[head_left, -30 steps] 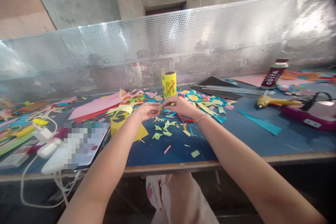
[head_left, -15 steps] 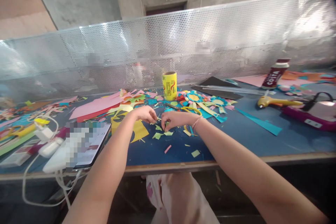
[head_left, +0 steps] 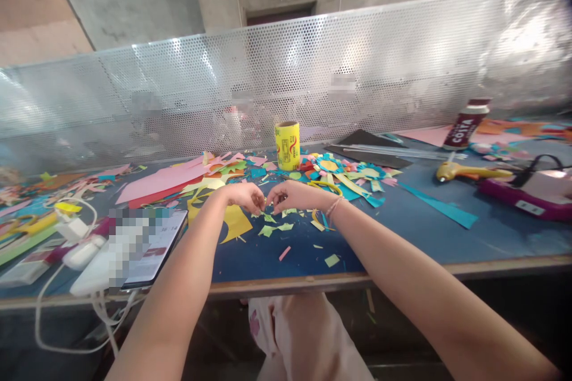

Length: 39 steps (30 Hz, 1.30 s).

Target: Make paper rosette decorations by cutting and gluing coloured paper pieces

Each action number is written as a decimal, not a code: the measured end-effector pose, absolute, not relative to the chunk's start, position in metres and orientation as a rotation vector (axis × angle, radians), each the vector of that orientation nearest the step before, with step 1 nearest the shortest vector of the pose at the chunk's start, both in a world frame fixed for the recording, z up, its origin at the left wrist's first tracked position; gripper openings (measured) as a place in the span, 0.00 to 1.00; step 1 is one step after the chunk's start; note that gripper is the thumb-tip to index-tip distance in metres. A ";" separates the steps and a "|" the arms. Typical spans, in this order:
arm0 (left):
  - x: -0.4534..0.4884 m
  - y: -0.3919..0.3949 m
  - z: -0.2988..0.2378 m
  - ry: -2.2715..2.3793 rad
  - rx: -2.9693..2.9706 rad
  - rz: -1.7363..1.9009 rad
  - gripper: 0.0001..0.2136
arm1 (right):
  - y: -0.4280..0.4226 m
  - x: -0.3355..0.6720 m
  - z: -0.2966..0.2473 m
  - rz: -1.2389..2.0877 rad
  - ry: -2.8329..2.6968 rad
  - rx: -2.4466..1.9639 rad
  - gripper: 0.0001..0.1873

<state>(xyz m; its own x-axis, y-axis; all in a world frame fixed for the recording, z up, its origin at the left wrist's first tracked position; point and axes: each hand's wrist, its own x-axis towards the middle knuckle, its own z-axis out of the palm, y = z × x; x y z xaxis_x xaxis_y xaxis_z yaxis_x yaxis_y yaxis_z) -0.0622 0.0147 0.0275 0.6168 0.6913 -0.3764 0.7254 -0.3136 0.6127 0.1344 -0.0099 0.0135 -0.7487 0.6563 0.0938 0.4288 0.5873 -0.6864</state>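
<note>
- Left hand (head_left: 245,195) and right hand (head_left: 289,194) nearly meet, both curled; whether they pinch anything, I cannot tell.
- Green scraps (head_left: 267,230) lie by them, back from the table's (head_left: 263,265) near edge, blue top between.
- Tube (head_left: 288,149) stands behind, before the mesh (head_left: 179,89); concrete wall (head_left: 152,0) beyond.

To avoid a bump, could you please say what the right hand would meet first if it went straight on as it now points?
The right hand would probably meet the left hand, which faces it; depth is unclear, so green paper scraps below might come first.
</note>
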 end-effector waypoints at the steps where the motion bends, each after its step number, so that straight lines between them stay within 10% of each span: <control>1: -0.063 0.015 0.028 1.094 2.060 -0.054 0.10 | -0.010 0.135 0.014 0.935 -2.476 -0.881 0.16; 23: -0.052 0.013 0.028 1.253 2.154 -0.040 0.08 | 0.004 0.134 0.000 0.403 -2.640 -0.882 0.14; 39: -0.049 0.025 0.009 1.354 2.296 -0.186 0.21 | 0.016 0.154 -0.001 0.681 -2.662 -1.089 0.11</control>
<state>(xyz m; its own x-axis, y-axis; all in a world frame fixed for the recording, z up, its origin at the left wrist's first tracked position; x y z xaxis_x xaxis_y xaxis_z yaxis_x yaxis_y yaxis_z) -0.0489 0.0247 0.0092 0.5052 0.7922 -0.3423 0.8551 -0.4060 0.3224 0.1541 0.0165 -0.0007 -0.7137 0.7005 -0.0016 0.6153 0.6258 -0.4794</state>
